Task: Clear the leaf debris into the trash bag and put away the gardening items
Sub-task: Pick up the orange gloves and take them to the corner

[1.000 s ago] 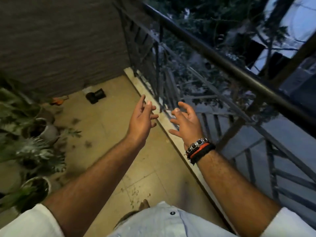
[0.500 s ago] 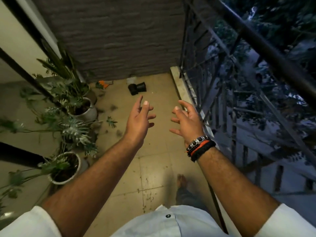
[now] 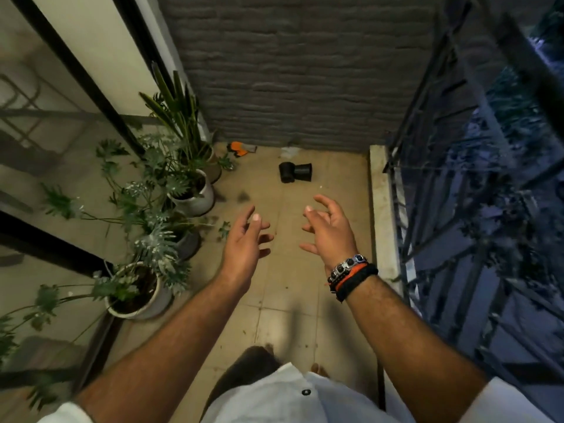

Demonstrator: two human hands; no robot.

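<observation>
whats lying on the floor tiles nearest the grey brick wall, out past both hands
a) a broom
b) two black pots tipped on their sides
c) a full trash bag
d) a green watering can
b: two black pots lie tipped over on the floor tiles near the grey brick wall, beyond the empty left hand and right hand.

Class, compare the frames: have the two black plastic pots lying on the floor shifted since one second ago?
No. The black plastic pots keep their spot below the grey brick wall; only the camera turned.
</observation>
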